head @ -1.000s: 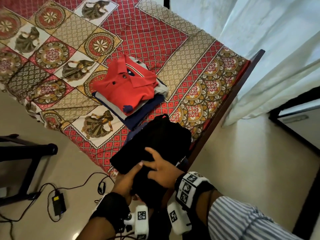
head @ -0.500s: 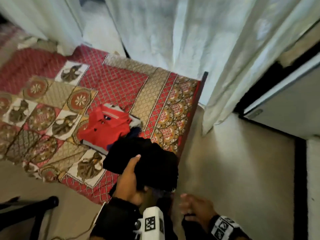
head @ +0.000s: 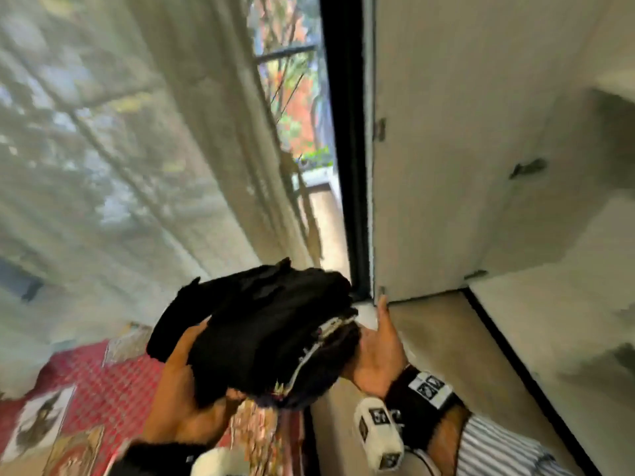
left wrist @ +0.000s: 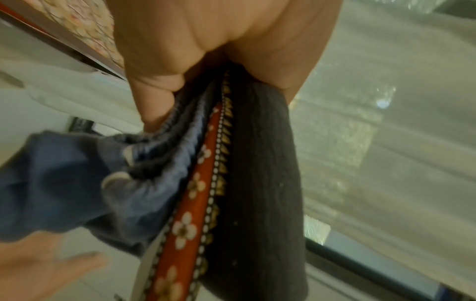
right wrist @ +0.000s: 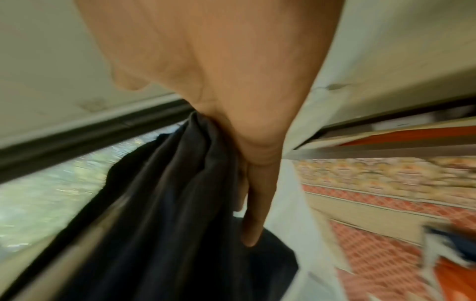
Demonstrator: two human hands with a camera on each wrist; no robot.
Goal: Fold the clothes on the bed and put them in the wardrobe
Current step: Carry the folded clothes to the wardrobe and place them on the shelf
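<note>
Clothes [head: 261,324], a folded dark stack with a red flowered band and a blue piece between the layers, sit in the air between your two hands, above the corner of the bed [head: 86,389] and just short of the pale wardrobe door [head: 464,149]; your left hand [head: 178,400] has the near end from below, thumb up over the black top layer and fingers curled into the blue folds, as the left wrist view shows; your right hand [head: 378,355] lies along the far side of the stack, fingers straight and together, palm against the cloth, forefinger tip up near the lower corner of the door; whether it touches the door, you cannot tell; the right wrist view shows those fingers [right wrist: 255,213] flat on the dark fabric, not closed round it; sheer curtain [head: 137,149] hangs behind the stack, beside the black frame [head: 343,132]; much of the head view is blurred.
</note>
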